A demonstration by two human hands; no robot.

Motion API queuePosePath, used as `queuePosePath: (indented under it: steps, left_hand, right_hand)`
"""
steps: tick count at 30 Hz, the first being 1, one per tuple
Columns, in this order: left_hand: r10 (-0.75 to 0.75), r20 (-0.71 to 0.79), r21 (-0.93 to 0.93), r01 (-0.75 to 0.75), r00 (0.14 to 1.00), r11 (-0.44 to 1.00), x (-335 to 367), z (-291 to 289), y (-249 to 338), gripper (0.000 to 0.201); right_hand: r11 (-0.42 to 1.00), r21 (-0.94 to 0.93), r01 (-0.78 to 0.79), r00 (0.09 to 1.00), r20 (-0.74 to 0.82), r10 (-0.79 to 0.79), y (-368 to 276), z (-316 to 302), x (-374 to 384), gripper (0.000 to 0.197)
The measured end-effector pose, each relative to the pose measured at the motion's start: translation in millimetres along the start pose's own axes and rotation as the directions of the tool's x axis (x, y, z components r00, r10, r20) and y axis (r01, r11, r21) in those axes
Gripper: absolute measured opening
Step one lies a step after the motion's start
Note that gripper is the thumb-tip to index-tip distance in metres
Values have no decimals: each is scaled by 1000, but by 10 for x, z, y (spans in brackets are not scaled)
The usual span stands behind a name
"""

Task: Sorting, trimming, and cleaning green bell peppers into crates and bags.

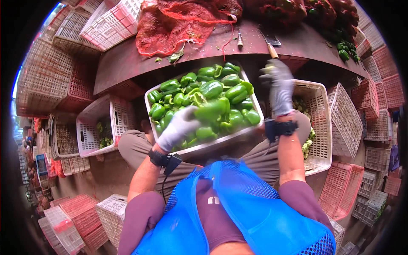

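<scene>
A white crate [149, 98] full of green bell peppers [211, 89] stands between my knees. Over it, my left hand [182, 126], in a pale glove, is closed on a green bell pepper [211, 110] smeared by motion. My right hand [277, 80], in a grey-white glove, is off the crate's right corner, below the table edge. Motion blurs its fingers, so whether it holds anything is unclear. Closest to it on the table lies a wooden-handled knife [272, 51]. A smaller tool with a handle [240, 41] lies to the left of that knife.
A dark table [212, 43] crosses in front, bearing a red mesh sack [170, 32] and fuller sacks at the far right. To my right, a whitish crate [321, 127] holds green scraps; another crate [87, 127] is at my left. Stacked crates line both sides.
</scene>
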State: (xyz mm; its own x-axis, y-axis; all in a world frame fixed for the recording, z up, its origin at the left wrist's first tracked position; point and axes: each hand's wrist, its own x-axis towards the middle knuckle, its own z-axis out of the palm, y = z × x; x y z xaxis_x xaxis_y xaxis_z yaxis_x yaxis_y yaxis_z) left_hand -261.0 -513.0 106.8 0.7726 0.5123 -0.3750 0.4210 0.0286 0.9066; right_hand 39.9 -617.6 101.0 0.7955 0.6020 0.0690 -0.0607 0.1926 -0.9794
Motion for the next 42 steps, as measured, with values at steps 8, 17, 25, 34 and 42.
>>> queuePosePath:
  steps: [8,17,25,34,42]
  left_hand:
    - [51,-156,-868,-162,986,470,-60,-130,-644,48]
    - [352,-70,188,-334,934,924,-27,714,-554,27]
    - [-77,-68,-573,24,995,819,470,838,-464,42]
    - [-189,-96,-652,81,977,754,515,839,-1032,37]
    - [629,-64,689,-422,775,589,727,1040,-664,45]
  right_hand:
    - [474,-763,440,887,284,-366,-167,-626,319,60]
    - [627,-488,607,589,806,57,430,482,-1159,84]
    - [526,-847,-77,997,-49,67,734,-49,-900,82]
    - [87,-985,-151,972,-132,195,1286,136,-655,61]
    - [398,-866,-302,912,-141,385,1554,-619,-138,73]
